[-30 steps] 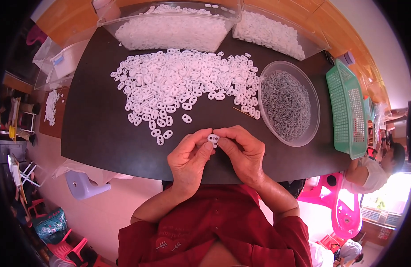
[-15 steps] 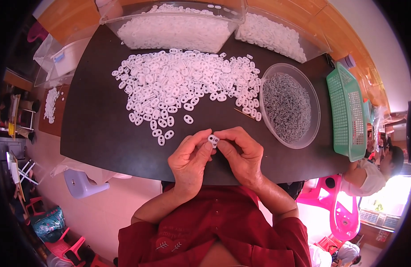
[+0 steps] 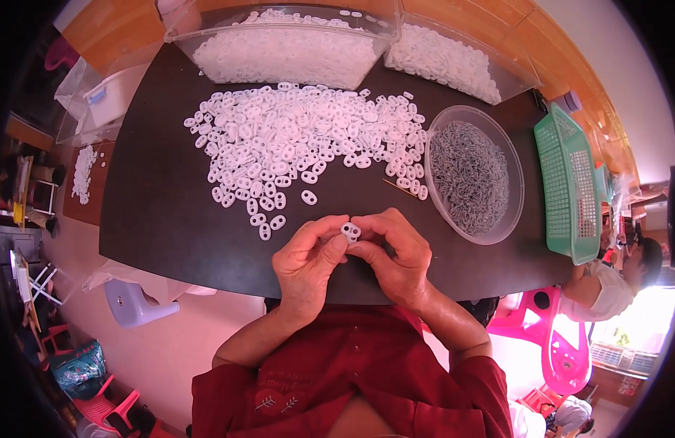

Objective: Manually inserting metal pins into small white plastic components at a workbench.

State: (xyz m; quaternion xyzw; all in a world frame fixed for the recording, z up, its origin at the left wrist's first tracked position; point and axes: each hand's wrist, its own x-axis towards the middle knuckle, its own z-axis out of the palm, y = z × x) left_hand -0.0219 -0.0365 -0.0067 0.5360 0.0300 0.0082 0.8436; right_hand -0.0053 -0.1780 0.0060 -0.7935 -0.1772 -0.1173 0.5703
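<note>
My left hand (image 3: pixel 306 264) and my right hand (image 3: pixel 396 254) meet over the near edge of a dark table (image 3: pixel 155 212). Between their fingertips both pinch one small white plastic piece with two holes (image 3: pixel 350 232). Just beyond my hands, several more of the same white pieces (image 3: pixel 293 146) lie spread in a heap on the table. A round clear bowl of small grey metal parts (image 3: pixel 470 174) stands to the right of my right hand.
Two clear bins of white pieces (image 3: pixel 286 51) (image 3: pixel 447 62) stand at the table's far edge. A green mesh basket (image 3: pixel 567 182) sits at the right end. Another person (image 3: pixel 615 274) sits at the right. A grey plastic stool (image 3: pixel 133 303) is on the floor, left.
</note>
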